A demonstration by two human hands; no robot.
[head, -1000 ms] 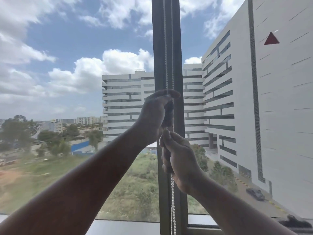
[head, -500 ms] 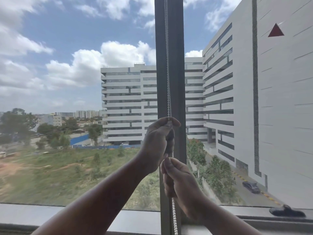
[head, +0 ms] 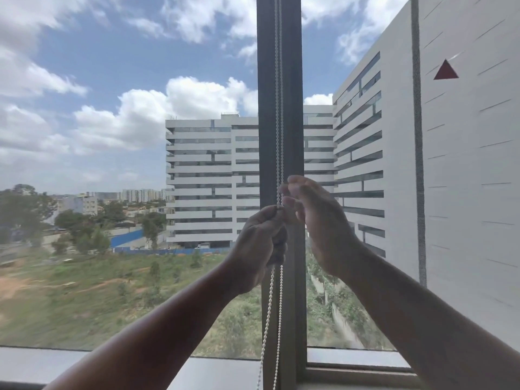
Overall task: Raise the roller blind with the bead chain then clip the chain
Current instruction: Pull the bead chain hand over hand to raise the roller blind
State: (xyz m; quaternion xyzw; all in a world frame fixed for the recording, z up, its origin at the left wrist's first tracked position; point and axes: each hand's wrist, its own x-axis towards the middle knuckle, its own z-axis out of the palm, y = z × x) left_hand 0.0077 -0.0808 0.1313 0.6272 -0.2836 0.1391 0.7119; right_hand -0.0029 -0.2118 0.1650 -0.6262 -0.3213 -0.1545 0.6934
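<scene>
Left hand (head: 257, 246) grips the light, slippery bead chain (head: 278, 122); right hand (head: 318, 220) fingers loose, reaching higher to grip between beads

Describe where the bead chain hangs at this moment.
In the head view the bead chain hangs down the dark window post at centre, passing through the left hand, with the right hand just beside it.

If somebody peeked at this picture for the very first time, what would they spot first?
Probably the two hands in the middle, in front of the dark window post. The left hand grips the white bead chain that hangs down the post, and the right hand is raised just beside it with loose fingers. Behind the glass stands a big white striped building under a blue, cloudy sky.
</scene>
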